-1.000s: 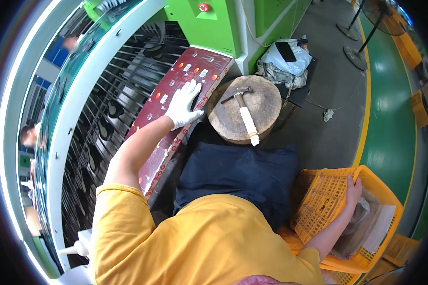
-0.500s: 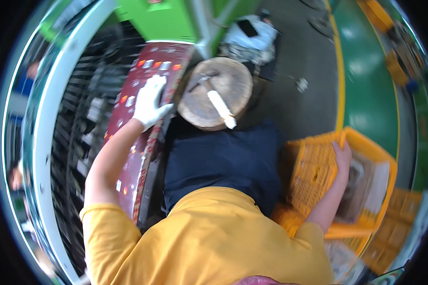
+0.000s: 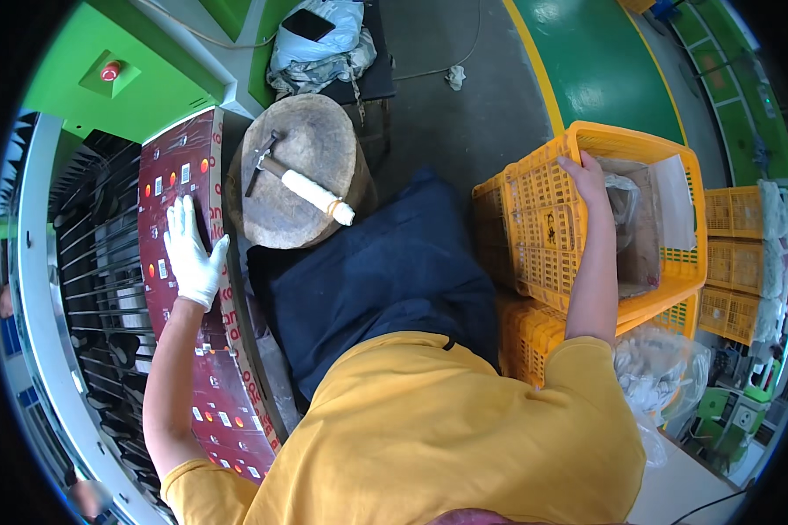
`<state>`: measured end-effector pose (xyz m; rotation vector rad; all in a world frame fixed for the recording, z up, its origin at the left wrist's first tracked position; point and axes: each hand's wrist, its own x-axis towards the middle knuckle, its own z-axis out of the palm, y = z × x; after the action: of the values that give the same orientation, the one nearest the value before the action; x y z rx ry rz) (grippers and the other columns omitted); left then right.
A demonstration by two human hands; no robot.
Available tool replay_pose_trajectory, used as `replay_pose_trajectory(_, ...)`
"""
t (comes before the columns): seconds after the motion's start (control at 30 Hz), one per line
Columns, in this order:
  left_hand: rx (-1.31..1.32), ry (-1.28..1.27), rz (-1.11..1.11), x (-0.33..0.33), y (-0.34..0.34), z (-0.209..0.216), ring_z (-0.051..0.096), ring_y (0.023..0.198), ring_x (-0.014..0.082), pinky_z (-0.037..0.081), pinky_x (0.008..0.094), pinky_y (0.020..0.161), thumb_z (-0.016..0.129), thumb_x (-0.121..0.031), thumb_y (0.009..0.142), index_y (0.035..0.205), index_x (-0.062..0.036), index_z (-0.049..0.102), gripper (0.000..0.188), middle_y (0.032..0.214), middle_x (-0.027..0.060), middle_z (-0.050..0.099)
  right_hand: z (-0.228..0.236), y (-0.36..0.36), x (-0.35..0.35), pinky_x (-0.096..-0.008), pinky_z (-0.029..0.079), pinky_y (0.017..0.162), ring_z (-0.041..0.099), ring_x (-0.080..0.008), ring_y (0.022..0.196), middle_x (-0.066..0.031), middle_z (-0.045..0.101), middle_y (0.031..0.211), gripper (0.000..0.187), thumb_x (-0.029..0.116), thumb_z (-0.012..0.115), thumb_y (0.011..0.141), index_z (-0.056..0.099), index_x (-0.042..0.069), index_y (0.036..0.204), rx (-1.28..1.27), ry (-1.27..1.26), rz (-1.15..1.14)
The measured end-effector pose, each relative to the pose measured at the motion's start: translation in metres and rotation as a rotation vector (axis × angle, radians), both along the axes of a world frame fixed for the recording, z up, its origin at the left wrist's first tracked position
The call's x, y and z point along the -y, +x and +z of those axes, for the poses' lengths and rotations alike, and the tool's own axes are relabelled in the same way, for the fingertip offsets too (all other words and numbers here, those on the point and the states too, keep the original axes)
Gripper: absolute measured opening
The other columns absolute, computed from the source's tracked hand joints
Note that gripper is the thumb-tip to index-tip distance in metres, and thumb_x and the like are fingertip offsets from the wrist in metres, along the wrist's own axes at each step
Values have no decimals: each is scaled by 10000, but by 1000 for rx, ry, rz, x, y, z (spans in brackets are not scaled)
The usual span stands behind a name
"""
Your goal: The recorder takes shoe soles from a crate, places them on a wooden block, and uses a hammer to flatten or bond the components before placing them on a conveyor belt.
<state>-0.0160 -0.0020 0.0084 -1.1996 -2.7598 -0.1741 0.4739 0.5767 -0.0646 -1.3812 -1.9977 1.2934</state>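
Observation:
My left hand (image 3: 194,262), in a white glove, lies flat with fingers stretched out on a long surface covered in maroon printed sheeting (image 3: 223,394). My bare right hand (image 3: 588,182) grips the upper left edge of a yellow plastic crate (image 3: 538,232). The crate is tilted and holds a brown cardboard piece (image 3: 643,236), clear plastic and a white sheet (image 3: 674,206). Between my hands, a hammer (image 3: 311,192) with a white-wrapped handle rests on a round wooden block (image 3: 280,223).
Beneath the held crate is another yellow crate (image 3: 525,346), with a clear plastic bag (image 3: 661,367) nearby. Black slatted machinery (image 3: 105,289) lies left of the maroon surface. A green cabinet with a red button (image 3: 110,71) stands ahead. A phone (image 3: 308,24) lies on a pale bag (image 3: 346,35).
My view has turned to the right, so the block and maroon surface appear farther left and more crates show. My left hand stays on the maroon surface, my right on the crate.

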Motion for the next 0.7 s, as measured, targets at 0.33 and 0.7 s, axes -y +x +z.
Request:
replay_pose_trajectory(0.33, 35, 65, -36, 6, -3, 9, 274, 1580, 389, 213, 543, 1267, 828, -213, 852, 1658, -72, 297, 975, 1689, 201, 330, 2, -13, 5, -311, 526, 863, 654, -140, 952, -50, 723, 1042, 384, 303, 752, 962, 703, -4, 1186, -164, -30, -19)
replay_pose_trajectory(0.7, 136, 14, 4, 8, 6, 8, 200, 1608, 386, 149, 560, 1284, 822, -209, 832, 1666, -58, 241, 1028, 1724, 210, 234, -11, 2, -2, -373, 514, 962, 701, -267, 1060, -184, 752, 1116, 510, 428, 667, 1002, 710, -33, 1213, -9, 205, -111)
